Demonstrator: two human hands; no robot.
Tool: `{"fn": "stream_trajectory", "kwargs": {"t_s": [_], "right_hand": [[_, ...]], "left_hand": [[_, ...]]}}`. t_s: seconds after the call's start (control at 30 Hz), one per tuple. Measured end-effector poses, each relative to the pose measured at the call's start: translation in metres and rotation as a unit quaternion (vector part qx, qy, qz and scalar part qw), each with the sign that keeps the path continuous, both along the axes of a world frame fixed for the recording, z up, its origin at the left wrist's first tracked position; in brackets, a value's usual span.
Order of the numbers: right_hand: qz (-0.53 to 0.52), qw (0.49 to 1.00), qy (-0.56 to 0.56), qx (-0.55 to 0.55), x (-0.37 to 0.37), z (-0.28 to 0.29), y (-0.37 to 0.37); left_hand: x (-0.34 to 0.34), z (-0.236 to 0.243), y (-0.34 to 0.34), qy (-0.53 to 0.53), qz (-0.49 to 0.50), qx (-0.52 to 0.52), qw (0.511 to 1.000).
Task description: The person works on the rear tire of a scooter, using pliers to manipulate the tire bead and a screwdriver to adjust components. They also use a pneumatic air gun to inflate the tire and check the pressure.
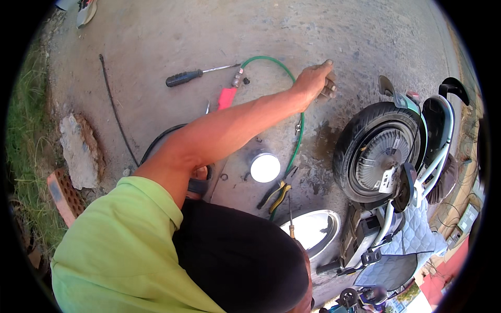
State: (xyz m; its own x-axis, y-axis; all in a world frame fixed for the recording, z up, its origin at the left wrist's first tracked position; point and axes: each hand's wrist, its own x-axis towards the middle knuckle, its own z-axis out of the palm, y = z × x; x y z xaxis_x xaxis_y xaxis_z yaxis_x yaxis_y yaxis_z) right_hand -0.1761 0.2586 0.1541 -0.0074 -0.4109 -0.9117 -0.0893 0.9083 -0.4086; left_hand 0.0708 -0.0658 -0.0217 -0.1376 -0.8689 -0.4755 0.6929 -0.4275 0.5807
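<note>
though near the green hose [301,139], pliers [284,185] apart from wheel [380,156]

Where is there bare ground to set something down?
Bare ground stretches beyond the blue screwdriver, green hose and left hand. Another patch lies between that screwdriver and the thin black cable to its left. It is crowded around the pliers, white round tin and white oval piece.

Rough grey ground [219,36] in bright daylight, green grass [26,125] (a scruffy strip) along the left edge
</note>
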Motion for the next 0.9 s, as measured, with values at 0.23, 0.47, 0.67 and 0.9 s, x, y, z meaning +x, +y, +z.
{"fn": "stream_trajectory", "kwargs": {"t_s": [0.23, 0.47, 0.67, 0.9], "right_hand": [[0.048, 0.997, -0.017, 0.065, 0.038, 0.01, -0.027], [0.275, 0.959, -0.064, 0.038, 0.045, -0.046, -0.028], [0.391, 0.908, -0.079, -0.125, 0.038, -0.139, 0.019], [0.595, 0.783, 0.01, -0.181, 0.066, -0.144, 0.014]], "left_hand": [[0.031, 0.01, 0.006, -0.038, 0.025, -0.011, 0.999], [0.097, 0.006, 0.045, -0.137, 0.052, -0.049, 0.988], [0.163, 0.008, 0.093, -0.259, 0.086, -0.03, 0.962], [0.169, -0.012, 0.154, -0.415, -0.034, -0.046, 0.908]]}}
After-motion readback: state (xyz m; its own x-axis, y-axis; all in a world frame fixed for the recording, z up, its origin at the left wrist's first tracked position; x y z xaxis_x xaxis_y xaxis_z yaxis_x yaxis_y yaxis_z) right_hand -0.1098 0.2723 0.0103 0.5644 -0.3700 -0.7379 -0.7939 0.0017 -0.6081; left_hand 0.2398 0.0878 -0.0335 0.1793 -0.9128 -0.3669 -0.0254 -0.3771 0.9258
